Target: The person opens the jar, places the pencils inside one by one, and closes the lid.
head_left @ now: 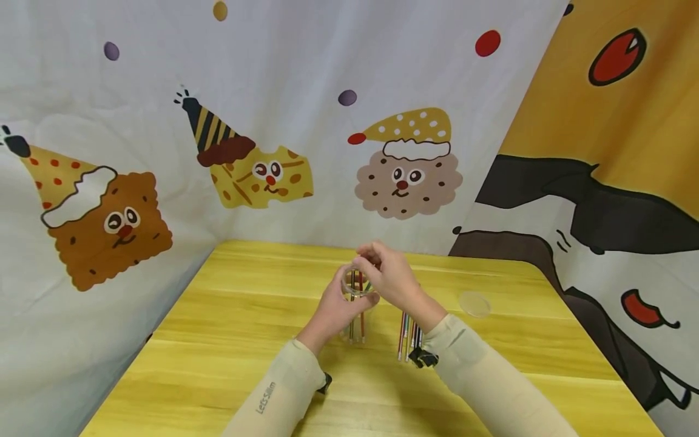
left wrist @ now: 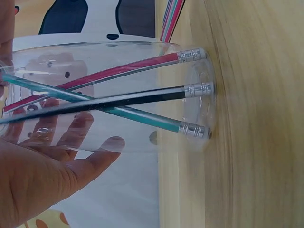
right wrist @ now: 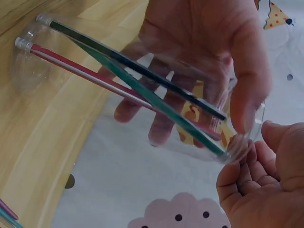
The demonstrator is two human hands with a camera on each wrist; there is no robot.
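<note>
My left hand [head_left: 341, 303] holds a clear plastic jar [left wrist: 137, 137] around its side, with the fingers behind it and the thumb near the mouth. Inside the jar lean a red pencil [right wrist: 90, 71], a black pencil [left wrist: 147, 97] and a green pencil [right wrist: 137, 88], their eraser ends towards the base. The green one crosses the others. At the jar's mouth is my right hand [head_left: 390, 276], fingers loosely bent and thumb apart from them. Its fingertips are right by the rim and the upper end of the green pencil; nothing shows between them.
Several more pencils [head_left: 404, 340] lie on the wooden table [head_left: 218, 352], partly behind the right forearm. A clear round lid [head_left: 475, 304] lies farther right. Behind the table hangs a curtain [head_left: 284, 54] printed with cartoon figures.
</note>
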